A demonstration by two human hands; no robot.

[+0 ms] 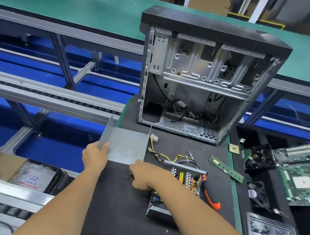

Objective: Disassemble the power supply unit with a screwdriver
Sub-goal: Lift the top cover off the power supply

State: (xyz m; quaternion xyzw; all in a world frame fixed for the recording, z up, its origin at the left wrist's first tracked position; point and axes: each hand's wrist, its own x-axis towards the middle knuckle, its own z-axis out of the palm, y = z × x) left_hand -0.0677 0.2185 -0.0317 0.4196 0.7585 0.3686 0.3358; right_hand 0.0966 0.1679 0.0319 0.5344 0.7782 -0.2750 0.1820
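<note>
Gripping the grey sheet-metal cover (127, 146), your left hand (95, 155) shows it off; circuit board (185, 178) at three o'clock remains.

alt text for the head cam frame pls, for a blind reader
A person's left hand grips the removed metal cover of a power supply unit, while the right hand rests beside its exposed circuitry. An orange-handled screwdriver lies alongside.
</note>
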